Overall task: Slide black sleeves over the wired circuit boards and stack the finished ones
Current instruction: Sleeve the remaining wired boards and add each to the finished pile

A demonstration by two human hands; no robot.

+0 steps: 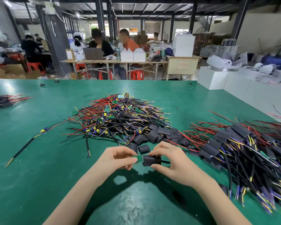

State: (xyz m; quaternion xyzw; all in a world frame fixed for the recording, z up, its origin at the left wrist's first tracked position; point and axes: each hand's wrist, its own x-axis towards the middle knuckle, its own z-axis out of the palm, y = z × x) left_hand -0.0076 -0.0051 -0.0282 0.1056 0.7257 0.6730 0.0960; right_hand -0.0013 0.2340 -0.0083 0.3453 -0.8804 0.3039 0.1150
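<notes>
Above the green table [39, 159], my left hand [116, 159] pinches the bare end of a small green circuit board [137, 158]. My right hand [170, 161] grips a black sleeve [151, 160] that covers the board's right part, with black wire coming out to the right. Behind my hands lies a big pile of bare wired boards [118, 117]. Loose black sleeves [157, 133] lie between that pile and my hands. To the right is a heap of sleeved boards [237, 146] with their wires.
A single wired board [45, 130] with a long black cable lies at the left. A small bundle of sleeved boards [0, 101] sits at the far left edge. White boxes [225, 78] stand beyond the table's right corner. Several people work at benches behind.
</notes>
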